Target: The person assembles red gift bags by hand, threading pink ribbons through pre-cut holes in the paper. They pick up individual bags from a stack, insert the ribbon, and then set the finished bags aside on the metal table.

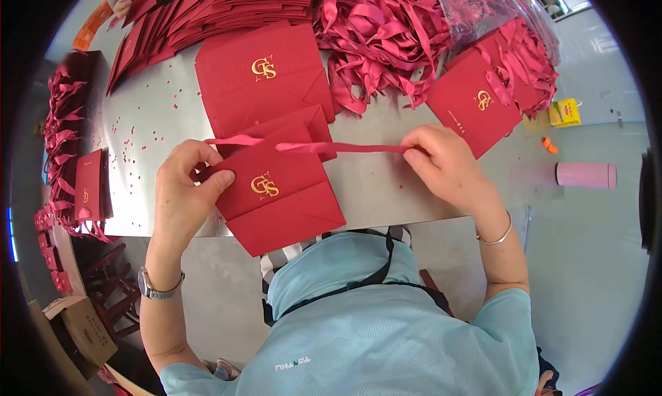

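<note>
A red paper bag (286, 189) with a gold logo hangs over the table's front edge, tilted. My left hand (189, 182) pinches its upper left edge between thumb and fingers. A pink ribbon (352, 148) runs from the bag's upper part to the right, pulled taut. Its far end is pinched in my right hand (441, 161). Another stretch of ribbon (238, 140) shows between the bag and my left hand. Behind lies a stack of red bags (255, 82) with the same logo.
Loose pink ribbons (383, 37) are heaped at the back. Red bags with ribbons (483, 106) lie at the right, beside a yellow box (565, 113) and a pink bottle (586, 175). Beribboned bags (89, 182) stand at the left. A co-worker's hands (127, 0) show at the top left.
</note>
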`<control>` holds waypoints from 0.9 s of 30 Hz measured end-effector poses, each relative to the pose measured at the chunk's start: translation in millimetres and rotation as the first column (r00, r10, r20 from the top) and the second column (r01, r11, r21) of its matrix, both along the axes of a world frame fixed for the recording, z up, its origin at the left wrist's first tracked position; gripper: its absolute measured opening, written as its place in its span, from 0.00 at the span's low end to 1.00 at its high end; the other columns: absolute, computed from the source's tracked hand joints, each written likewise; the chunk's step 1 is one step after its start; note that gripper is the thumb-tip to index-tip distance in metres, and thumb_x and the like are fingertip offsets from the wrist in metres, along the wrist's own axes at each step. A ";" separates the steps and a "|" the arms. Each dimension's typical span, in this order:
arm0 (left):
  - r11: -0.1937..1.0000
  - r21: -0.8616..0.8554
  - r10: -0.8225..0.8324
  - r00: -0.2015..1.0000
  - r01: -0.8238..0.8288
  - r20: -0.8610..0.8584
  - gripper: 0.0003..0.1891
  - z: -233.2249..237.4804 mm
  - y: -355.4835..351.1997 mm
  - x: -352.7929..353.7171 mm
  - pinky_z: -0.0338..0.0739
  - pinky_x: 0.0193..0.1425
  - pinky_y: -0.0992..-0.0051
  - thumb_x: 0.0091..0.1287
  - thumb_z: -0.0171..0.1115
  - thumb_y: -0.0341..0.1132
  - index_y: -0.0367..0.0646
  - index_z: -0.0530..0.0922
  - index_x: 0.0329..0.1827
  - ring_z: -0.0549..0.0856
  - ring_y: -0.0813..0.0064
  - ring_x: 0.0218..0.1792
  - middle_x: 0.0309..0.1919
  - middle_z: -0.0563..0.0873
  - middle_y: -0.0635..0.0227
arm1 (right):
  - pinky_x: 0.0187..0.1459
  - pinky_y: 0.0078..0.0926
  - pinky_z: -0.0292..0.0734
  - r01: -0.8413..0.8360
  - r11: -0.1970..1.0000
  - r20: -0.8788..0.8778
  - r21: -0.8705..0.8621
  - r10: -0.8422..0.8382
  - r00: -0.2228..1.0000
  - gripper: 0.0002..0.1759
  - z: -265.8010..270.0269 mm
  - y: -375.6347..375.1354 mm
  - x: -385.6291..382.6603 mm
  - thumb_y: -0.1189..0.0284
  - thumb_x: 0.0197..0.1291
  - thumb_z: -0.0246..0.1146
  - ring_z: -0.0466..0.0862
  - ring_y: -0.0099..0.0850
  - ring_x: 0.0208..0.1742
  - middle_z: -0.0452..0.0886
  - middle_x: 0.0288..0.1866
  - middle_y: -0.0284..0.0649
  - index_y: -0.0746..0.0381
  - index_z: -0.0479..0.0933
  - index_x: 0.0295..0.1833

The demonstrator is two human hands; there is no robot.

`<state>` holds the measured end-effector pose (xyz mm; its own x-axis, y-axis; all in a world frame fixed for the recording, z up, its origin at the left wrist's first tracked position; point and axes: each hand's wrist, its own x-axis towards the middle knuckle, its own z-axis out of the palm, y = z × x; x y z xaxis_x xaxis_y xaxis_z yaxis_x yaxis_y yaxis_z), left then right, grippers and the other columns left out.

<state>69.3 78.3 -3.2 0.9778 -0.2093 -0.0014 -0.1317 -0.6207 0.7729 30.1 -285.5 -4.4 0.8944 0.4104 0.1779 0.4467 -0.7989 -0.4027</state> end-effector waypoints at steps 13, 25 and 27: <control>0.993 0.071 0.100 0.989 -0.093 -0.108 0.10 0.6 -13.3 13.5 0.78 0.40 0.70 0.56 0.70 0.31 0.34 0.82 0.36 0.81 0.69 0.33 0.35 0.84 0.59 | 0.43 0.30 0.76 0.108 0.283 -0.237 0.953 0.476 0.847 0.24 36.7 2.6 -38.0 0.82 0.51 0.63 0.83 0.36 0.43 0.84 0.46 0.51 0.72 0.76 0.57; 0.991 0.103 0.073 0.986 -0.089 0.153 0.08 3.8 -21.8 -3.5 0.77 0.45 0.65 0.53 0.71 0.30 0.38 0.82 0.34 0.81 0.60 0.39 0.35 0.83 0.60 | 0.45 0.30 0.78 -0.184 0.569 0.045 0.801 0.250 0.967 0.05 51.0 79.9 -4.4 0.77 0.58 0.67 0.83 0.37 0.41 0.83 0.51 0.48 0.62 0.82 0.42; 0.990 0.122 0.023 0.941 -0.068 0.337 0.09 7.6 -29.2 -9.6 0.76 0.45 0.65 0.50 0.73 0.27 0.40 0.82 0.33 0.80 0.58 0.41 0.34 0.82 0.63 | 0.43 0.29 0.80 -0.225 0.726 0.051 0.650 0.254 0.966 0.06 46.1 103.4 11.8 0.78 0.59 0.66 0.84 0.40 0.43 0.83 0.50 0.47 0.62 0.80 0.42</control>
